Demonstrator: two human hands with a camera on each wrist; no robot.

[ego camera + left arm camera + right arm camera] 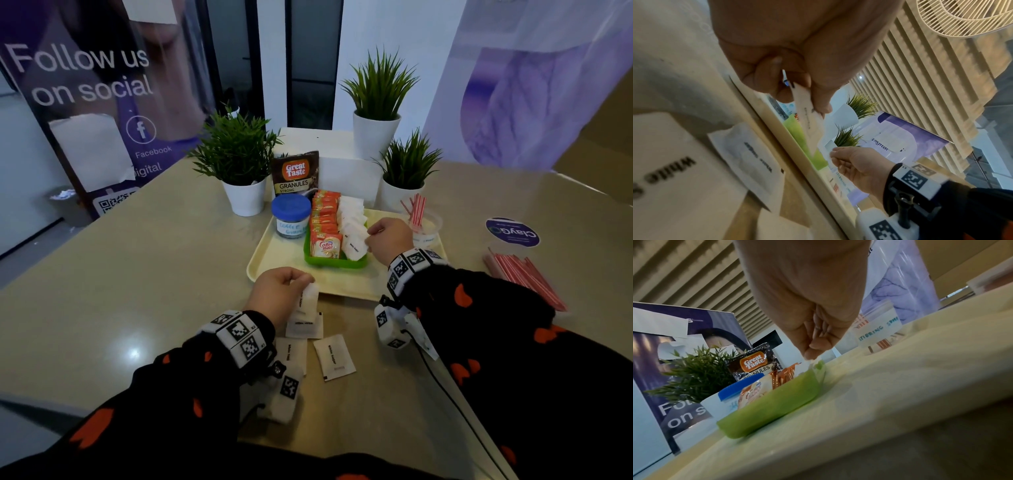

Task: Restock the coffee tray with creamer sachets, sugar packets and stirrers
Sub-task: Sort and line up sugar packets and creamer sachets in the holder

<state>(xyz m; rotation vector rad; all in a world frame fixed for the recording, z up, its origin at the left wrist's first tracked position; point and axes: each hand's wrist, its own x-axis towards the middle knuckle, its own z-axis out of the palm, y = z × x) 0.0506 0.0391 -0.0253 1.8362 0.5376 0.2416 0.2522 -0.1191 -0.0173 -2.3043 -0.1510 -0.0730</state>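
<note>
A cream tray [274,253] holds a green container [329,261] with orange creamer sachets [325,245] on its left and white sugar packets [349,219] on its right. My right hand [370,240] reaches over the container's right side and pinches a sugar packet [354,247] standing in that row; the fingertips [813,353] bunch together over the green rim [777,402]. My left hand [303,279] hovers at the tray's near edge and pinches another sugar packet [807,116] between thumb and fingers. Three more sugar packets [334,356] lie on the table below it.
A clear cup of red-striped stirrers [419,219] stands at the tray's right edge, and loose stirrers [524,277] lie on the table further right. A blue-lidded jar [291,216], a coffee granules pouch [296,174] and three potted plants [239,161] stand behind.
</note>
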